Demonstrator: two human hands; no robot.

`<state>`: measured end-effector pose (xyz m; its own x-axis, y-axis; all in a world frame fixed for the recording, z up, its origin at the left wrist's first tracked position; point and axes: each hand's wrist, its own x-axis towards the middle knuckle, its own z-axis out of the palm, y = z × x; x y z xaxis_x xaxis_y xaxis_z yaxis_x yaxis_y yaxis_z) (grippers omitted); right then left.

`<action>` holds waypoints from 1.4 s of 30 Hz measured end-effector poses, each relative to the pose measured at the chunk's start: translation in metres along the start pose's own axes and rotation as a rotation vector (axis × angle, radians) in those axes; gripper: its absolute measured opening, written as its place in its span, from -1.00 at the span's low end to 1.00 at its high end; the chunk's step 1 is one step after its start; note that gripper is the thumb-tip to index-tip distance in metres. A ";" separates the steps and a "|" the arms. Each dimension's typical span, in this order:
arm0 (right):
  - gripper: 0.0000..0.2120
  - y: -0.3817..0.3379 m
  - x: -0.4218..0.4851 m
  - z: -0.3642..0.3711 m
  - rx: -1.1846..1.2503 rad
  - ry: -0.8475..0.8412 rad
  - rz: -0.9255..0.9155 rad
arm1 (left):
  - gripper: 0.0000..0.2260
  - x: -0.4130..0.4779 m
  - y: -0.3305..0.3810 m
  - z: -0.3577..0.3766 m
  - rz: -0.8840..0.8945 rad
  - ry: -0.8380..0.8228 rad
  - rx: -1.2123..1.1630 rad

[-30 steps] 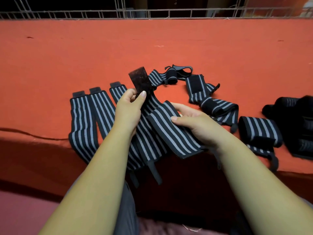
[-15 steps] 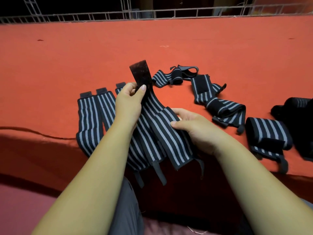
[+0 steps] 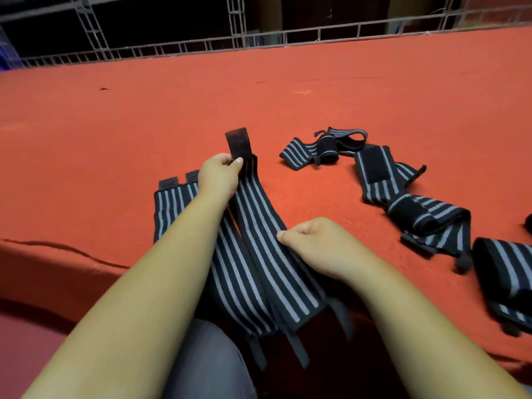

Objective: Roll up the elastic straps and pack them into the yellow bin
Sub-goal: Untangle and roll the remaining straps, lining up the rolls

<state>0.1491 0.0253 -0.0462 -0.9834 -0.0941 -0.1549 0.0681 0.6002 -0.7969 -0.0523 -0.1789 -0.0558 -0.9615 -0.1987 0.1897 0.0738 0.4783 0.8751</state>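
Head view — striped strap [image 3: 259,223], left hand [image 3: 220,175] pinching

The surface [image 3: 288,110] is covered in orange-red cloth, matt and felt-like, with a faint nap. The long strap [image 3: 259,226] lying on it is woven elastic cloth, black with grey ribs, matt and finely ridged. At the strap's far end, the tab [image 3: 239,142] pinched in the left hand [image 3: 220,175] is a darker, rough, fuzzy patch. The crumpled straps [image 3: 374,174] to the right of that strap share its ribbed weave. Well beyond the strap, the railing [image 3: 302,38] is thin, dull grey metal. On the near side of the strap, the trouser leg [image 3: 210,361] is smooth grey cloth.
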 end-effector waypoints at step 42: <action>-0.58 0.029 0.039 0.007 -0.067 0.149 -0.059 | -0.71 0.063 -0.031 -0.006 -0.258 -0.019 0.223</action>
<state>0.1136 0.0335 -0.0793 -0.9998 -0.0146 -0.0166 0.0032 0.6495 -0.7604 -0.1135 -0.2114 -0.0685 -0.9461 -0.3220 -0.0354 -0.2299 0.5903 0.7738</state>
